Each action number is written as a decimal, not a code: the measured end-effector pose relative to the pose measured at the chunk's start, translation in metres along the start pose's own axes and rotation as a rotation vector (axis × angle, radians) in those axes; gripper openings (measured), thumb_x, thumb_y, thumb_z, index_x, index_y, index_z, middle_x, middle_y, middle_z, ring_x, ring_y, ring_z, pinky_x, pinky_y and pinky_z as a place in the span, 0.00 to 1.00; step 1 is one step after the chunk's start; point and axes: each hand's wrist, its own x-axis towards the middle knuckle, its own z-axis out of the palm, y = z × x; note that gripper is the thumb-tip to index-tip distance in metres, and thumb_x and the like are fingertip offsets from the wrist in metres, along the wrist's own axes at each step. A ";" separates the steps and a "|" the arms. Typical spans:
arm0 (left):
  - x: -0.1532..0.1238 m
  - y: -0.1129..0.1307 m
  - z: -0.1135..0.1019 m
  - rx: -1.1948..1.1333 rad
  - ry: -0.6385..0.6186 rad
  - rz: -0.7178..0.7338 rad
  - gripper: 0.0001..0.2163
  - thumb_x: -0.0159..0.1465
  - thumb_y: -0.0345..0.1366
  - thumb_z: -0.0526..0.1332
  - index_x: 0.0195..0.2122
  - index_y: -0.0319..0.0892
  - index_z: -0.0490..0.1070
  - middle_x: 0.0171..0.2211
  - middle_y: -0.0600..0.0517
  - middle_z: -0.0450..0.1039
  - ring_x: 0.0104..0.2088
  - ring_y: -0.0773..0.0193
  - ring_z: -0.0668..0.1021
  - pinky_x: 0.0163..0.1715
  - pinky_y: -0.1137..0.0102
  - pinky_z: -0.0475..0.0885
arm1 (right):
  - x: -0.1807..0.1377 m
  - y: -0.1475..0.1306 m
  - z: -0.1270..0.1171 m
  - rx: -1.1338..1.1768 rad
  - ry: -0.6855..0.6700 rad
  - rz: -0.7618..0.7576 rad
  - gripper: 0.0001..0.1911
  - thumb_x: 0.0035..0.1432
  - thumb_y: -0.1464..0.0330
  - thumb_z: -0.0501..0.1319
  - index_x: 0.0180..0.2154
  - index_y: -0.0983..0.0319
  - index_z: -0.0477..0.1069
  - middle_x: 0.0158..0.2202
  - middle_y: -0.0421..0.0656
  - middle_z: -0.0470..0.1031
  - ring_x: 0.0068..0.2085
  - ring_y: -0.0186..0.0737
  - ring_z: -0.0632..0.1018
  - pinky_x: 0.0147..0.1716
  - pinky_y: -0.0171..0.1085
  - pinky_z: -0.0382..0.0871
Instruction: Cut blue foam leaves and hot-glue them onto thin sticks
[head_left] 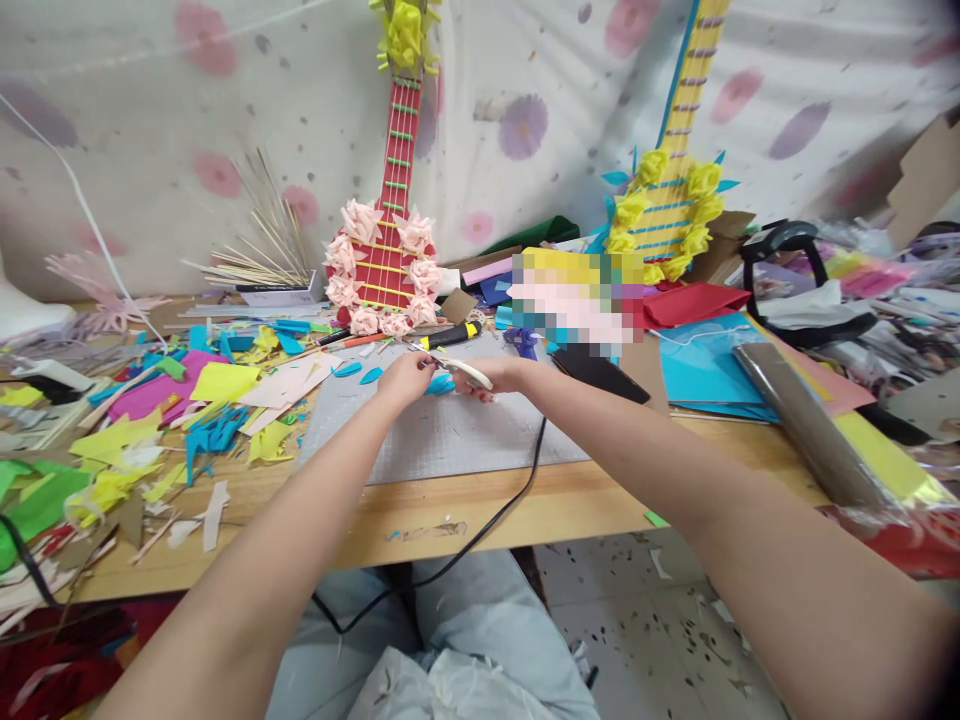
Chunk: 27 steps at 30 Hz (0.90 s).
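Over the gray mat (450, 440), at its far edge, we are holding a small blue paper piece (441, 384) between our two hands. Our left hand (405, 378) is pinching it with closed fingers. Our right hand (495, 376) is wrapped tight around a white tool (471, 373), with a black cord (517, 490) running toward us. Far behind, a red paper guitar (386, 240) already has pink flowers. Lots of cut scraps (150, 430) are lying left, so plenty looks unfinished.
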 end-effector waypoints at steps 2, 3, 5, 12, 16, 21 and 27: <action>0.000 0.005 0.001 0.091 0.021 -0.039 0.09 0.55 0.39 0.54 0.30 0.45 0.72 0.27 0.51 0.72 0.28 0.64 0.71 0.28 0.72 0.61 | 0.004 -0.001 -0.004 0.023 -0.041 0.065 0.08 0.40 0.71 0.54 0.16 0.62 0.54 0.12 0.35 0.57 0.13 0.26 0.57 0.10 0.28 0.50; 0.000 0.008 0.002 0.141 0.020 -0.058 0.09 0.55 0.40 0.54 0.30 0.45 0.72 0.28 0.50 0.73 0.29 0.62 0.72 0.28 0.71 0.61 | 0.006 -0.002 -0.005 0.043 -0.055 0.105 0.08 0.40 0.71 0.54 0.16 0.62 0.54 0.12 0.36 0.57 0.12 0.26 0.57 0.10 0.28 0.50; -0.001 0.011 0.003 0.232 0.011 -0.081 0.09 0.56 0.40 0.54 0.30 0.46 0.73 0.31 0.49 0.74 0.32 0.60 0.73 0.29 0.70 0.62 | 0.010 -0.003 -0.006 0.089 -0.076 0.183 0.09 0.40 0.70 0.54 0.16 0.62 0.53 0.11 0.35 0.55 0.12 0.26 0.56 0.10 0.28 0.50; 0.000 0.017 0.004 0.312 0.002 -0.137 0.09 0.55 0.38 0.55 0.31 0.44 0.73 0.36 0.45 0.75 0.39 0.56 0.75 0.34 0.68 0.64 | 0.014 -0.007 -0.005 0.153 -0.111 0.297 0.11 0.38 0.70 0.53 0.16 0.60 0.49 0.11 0.33 0.49 0.12 0.24 0.51 0.09 0.27 0.48; 0.001 0.017 0.005 0.261 0.027 -0.156 0.07 0.54 0.37 0.58 0.30 0.43 0.73 0.36 0.42 0.74 0.39 0.53 0.75 0.35 0.66 0.65 | 0.013 -0.008 -0.003 0.151 -0.103 0.302 0.10 0.37 0.70 0.53 0.15 0.61 0.50 0.10 0.33 0.48 0.12 0.24 0.51 0.09 0.26 0.46; 0.002 0.014 0.006 0.209 0.037 -0.161 0.04 0.52 0.36 0.60 0.27 0.42 0.72 0.34 0.43 0.75 0.39 0.54 0.75 0.35 0.66 0.65 | 0.013 -0.007 0.002 0.156 -0.051 0.258 0.13 0.39 0.70 0.55 0.15 0.61 0.49 0.10 0.33 0.49 0.11 0.23 0.50 0.08 0.26 0.46; 0.004 0.011 0.007 0.231 0.019 -0.176 0.05 0.52 0.37 0.59 0.27 0.43 0.72 0.33 0.44 0.75 0.38 0.55 0.75 0.34 0.68 0.65 | 0.014 -0.004 0.008 0.094 -0.032 0.182 0.16 0.40 0.68 0.58 0.15 0.61 0.49 0.11 0.34 0.50 0.12 0.24 0.51 0.08 0.28 0.46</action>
